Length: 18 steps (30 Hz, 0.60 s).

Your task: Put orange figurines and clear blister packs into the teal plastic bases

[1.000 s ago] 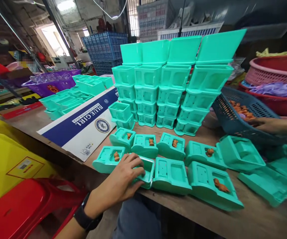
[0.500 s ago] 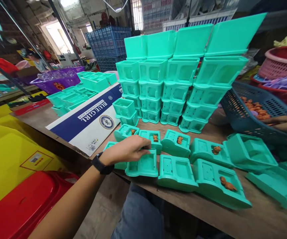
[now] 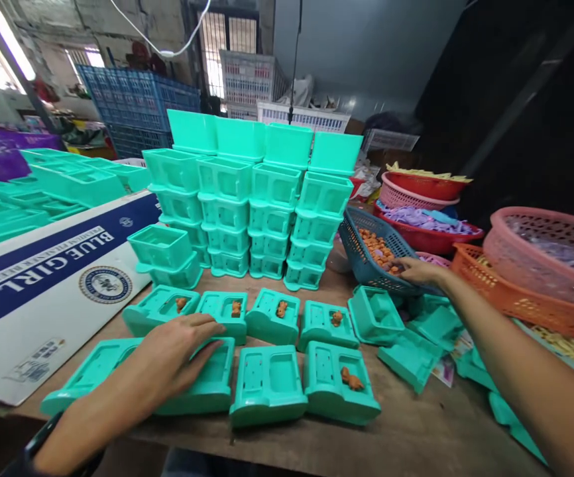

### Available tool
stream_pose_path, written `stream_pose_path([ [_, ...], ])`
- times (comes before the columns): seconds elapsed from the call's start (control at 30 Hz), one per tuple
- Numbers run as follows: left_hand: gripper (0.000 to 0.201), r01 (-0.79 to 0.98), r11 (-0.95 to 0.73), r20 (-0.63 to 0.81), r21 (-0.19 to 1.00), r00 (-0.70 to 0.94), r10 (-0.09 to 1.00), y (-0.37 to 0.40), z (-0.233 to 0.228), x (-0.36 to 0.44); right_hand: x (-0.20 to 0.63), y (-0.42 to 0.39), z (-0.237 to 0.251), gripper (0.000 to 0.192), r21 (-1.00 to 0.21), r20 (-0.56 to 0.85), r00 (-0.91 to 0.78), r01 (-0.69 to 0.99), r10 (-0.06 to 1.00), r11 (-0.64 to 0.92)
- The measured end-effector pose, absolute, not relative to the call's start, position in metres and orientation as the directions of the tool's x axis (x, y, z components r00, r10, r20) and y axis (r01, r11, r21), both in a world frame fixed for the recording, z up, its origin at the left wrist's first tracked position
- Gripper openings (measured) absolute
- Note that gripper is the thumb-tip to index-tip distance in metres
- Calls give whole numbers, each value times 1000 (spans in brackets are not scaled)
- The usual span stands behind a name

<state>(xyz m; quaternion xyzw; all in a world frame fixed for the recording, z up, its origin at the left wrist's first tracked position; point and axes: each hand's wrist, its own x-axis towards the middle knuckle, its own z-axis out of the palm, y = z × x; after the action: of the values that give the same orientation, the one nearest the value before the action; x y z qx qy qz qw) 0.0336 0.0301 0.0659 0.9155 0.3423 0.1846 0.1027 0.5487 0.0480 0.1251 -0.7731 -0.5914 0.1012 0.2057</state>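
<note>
While the left hand point(image 3: 180, 351) lay palm-down on a teal plastic tray point(image 3: 202, 381) at the near edge of the wooden table point(image 3: 416, 430), its fingers were spread and loosely curved over the tray's top, pressing on it rather than gripping it. That tray sat in the front row, touching another tray point(image 3: 85, 381) on its left and just beside an empty tray point(image 3: 267, 384) on its right. Next along stood a tray with a small brown figure point(image 3: 350, 379) lying in its recess.

The right hand point(image 3: 419, 271) reached well away to the right, into a blue basket point(image 3: 361, 255) tilted against the stacks and holding a heap of small brown figures point(image 3: 376, 248). Its fingers were bent down onto the pieces at the basket's lower rim; whether they had closed on one could not be told.

Behind the front row ran a second row of four trays, each with a brown figure in it point(image 3: 234, 309). Behind those rose stacks of teal boxes point(image 3: 247, 212), several high and four wide, with two loose boxes point(image 3: 162, 255) stacked at their left foot. More teal parts point(image 3: 411, 354) lay scattered under the right forearm.

A flattened white and blue carton point(image 3: 43, 291) lay on the left of the table. On the right were red baskets point(image 3: 423, 192), one holding purple pieces point(image 3: 423, 218), and an orange basket point(image 3: 516, 298) beneath a pink one point(image 3: 550, 248).
</note>
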Motion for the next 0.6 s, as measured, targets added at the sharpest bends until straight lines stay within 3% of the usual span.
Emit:
stream_pose_path([
  [0.1,32,548,-755,391,360,646,656,19,61,41,551,42,126,26,-519,87,337,819,938,-246],
  [0.27,28,516,-758,435,399,621,652,0,64,56,496,2,135,54,-635,241,290,769,926,-75],
  [0.37,20,488,-746,431,452,613,662,-7,64,68,427,-31,121,42,-672,137,-33,731,990,118],
  [0.43,16,466,-750,424,468,627,654,-11,62,77,384,-48,105,36,-714,63,-231,669,971,206],
  [0.6,12,446,-750,396,489,652,646,-19,57,92,331,-59,76,29,-738,11,-392,618,920,273],
])
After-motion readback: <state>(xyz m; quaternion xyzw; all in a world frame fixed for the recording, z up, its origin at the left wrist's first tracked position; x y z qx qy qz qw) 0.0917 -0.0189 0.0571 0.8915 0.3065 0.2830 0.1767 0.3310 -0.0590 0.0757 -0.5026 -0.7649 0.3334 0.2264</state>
